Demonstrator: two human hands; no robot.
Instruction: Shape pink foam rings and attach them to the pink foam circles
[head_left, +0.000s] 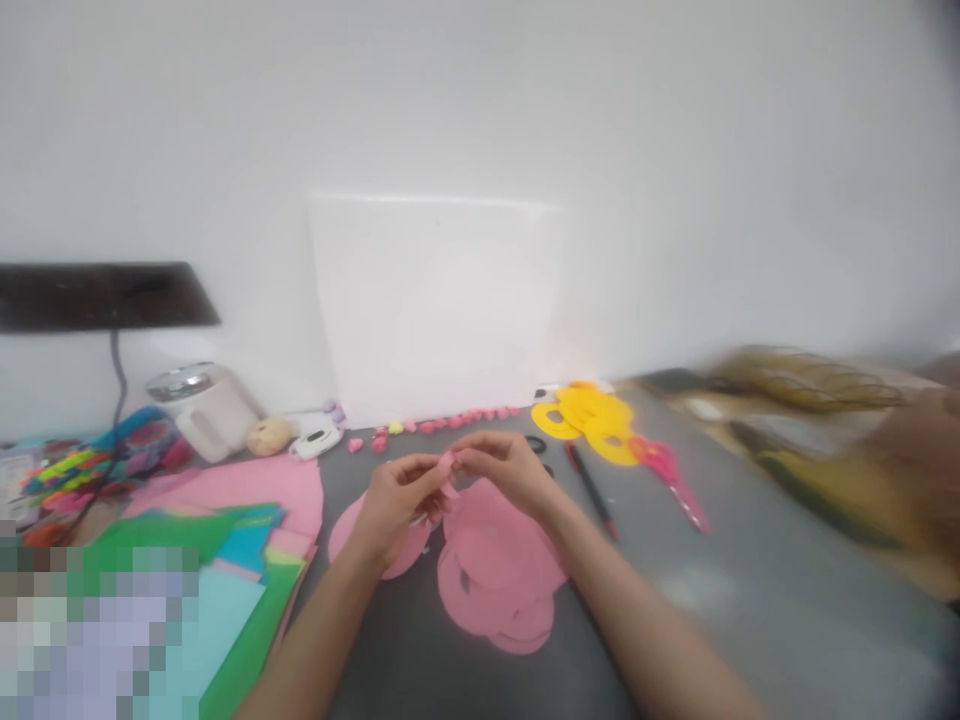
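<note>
Left hand (pixel 405 500) and right hand (pixel 504 468) — both grips closed on a pink strip (pixel 448 474).

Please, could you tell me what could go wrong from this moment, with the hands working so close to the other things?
The small pink piece pinched between the left hand and right hand may bend or tear if they pull unevenly. The loose pink paper shapes overlap beside the right forearm, so a sweep could scatter them. The slim black pen lies near that arm too and might roll if nudged.
</note>
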